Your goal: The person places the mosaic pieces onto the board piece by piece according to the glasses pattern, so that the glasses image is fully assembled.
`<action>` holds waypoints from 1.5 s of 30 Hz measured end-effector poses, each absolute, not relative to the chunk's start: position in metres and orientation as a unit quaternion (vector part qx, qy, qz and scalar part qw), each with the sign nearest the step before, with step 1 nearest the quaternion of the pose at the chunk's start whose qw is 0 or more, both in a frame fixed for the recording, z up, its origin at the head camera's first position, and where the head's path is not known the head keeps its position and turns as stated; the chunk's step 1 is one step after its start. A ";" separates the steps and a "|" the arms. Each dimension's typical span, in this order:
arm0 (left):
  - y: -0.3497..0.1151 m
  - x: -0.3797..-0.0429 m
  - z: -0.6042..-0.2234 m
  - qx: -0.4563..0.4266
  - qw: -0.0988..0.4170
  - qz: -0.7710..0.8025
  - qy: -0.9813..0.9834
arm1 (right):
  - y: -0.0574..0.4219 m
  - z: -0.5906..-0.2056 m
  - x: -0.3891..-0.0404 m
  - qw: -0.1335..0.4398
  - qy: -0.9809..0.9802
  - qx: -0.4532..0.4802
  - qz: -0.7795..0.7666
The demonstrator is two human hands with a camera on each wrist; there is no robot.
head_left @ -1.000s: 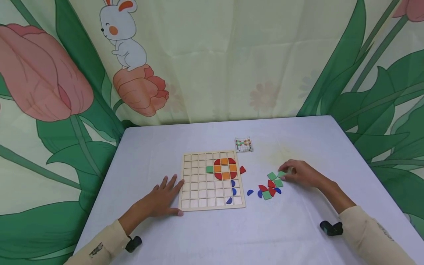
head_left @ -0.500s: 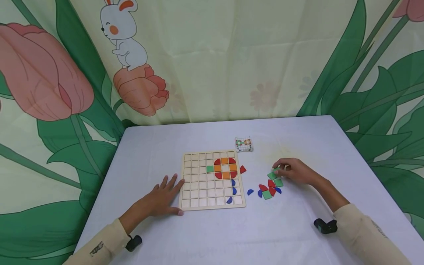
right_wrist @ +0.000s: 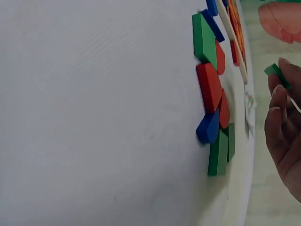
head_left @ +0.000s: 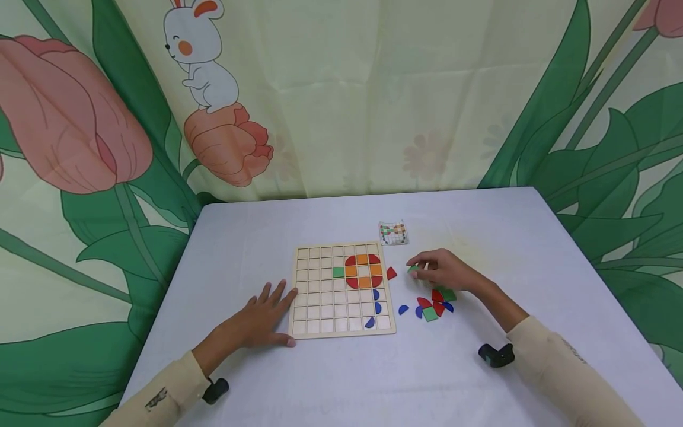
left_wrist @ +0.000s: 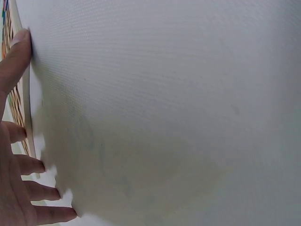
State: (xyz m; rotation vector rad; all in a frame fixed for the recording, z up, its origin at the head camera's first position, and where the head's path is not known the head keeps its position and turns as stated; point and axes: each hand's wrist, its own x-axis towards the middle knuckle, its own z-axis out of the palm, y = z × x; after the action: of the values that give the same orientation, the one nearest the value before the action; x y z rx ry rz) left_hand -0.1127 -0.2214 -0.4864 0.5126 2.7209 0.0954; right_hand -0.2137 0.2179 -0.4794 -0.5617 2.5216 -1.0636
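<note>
My right hand pinches a green square tile between thumb and fingertips, raised above the table just right of the wooden grid board. Set in the board is a ring of red quarter-round and orange square tiles, with one green tile at its left. Several blue half-round tiles lie in the board's right part. My left hand lies with spread fingers at the board's left edge, thumb by the near corner. In the left wrist view its thumb touches the board's rim.
A loose pile of red, blue and green tiles lies right of the board. A single blue half-round sits apart, and a red piece lies at the board's right edge. Behind the board is a small pattern card.
My right hand has moved left from the far side of the pile toward the board, carrying a green tile. My left hand has stayed in place.
</note>
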 end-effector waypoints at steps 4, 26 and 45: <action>-0.221 -0.113 -0.486 0.182 0.187 0.036 0.965 | 0.200 -0.477 -0.216 0.175 0.878 -0.206 -0.395; -0.220 -0.116 -0.485 0.176 0.196 0.039 0.964 | 0.119 -0.471 -0.235 0.181 0.849 -0.243 -0.433; -0.221 -0.113 -0.484 0.174 0.195 0.039 0.965 | 0.069 -0.484 -0.242 0.212 0.840 -0.241 -0.437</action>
State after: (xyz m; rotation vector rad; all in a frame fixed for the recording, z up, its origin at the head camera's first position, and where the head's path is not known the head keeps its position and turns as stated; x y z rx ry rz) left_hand -0.1134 -0.2206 -0.4844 0.4869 2.7033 0.1082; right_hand -0.2419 0.0686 -0.4837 -0.6694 2.3334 -1.2143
